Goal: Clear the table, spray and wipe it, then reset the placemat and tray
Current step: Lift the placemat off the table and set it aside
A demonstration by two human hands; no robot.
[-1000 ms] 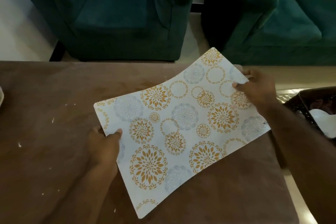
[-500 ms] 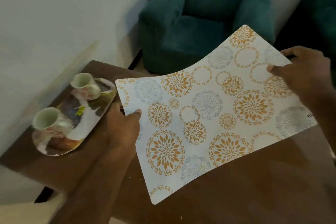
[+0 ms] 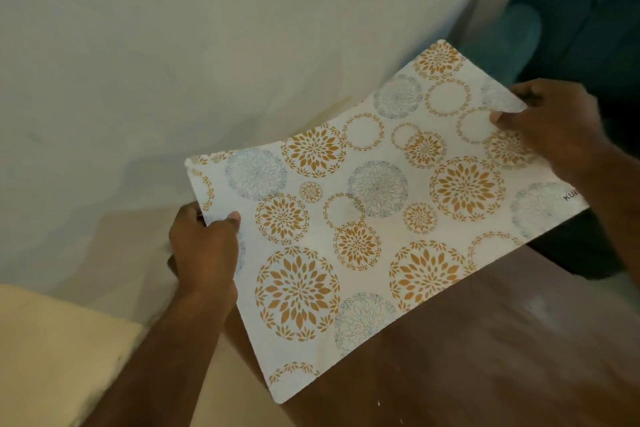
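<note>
A pale, blurred wall [image 3: 173, 62] fills the upper left of the view, the largest thing behind the placemat. Below and to the right of the placemat lies the dark brown wooden table [image 3: 485, 357], its top flecked with a few pale crumbs; one corner of it runs under the placemat's lower edge. Above the placemat's far right corner sits a teal armchair [image 3: 571, 28], soft and out of focus. To the lower left of the placemat the cream floor [image 3: 52, 357] shows.

The placemat [image 3: 363, 218] itself is held in the air over the table's corner, slanting from lower left up to upper right and bowed slightly between the two grips. It is a white rectangular sheet with rounded corners, printed with round medallions: golden-orange petal bursts of several sizes, thin blue-grey flower rosettes, and open rings made of small orange leaves. Dark lettering starts at its right edge, cut off by the forearm, so it cannot be read in full.

The left hand [image 3: 204, 253] grips the placemat's left short edge, thumb pressed on the printed face and the fingers curled beneath. The right hand [image 3: 554, 128] pinches the far right corner, thumb on top and fingers wrapped behind the edge. Both bare forearms reach in from the lower part of the view.
</note>
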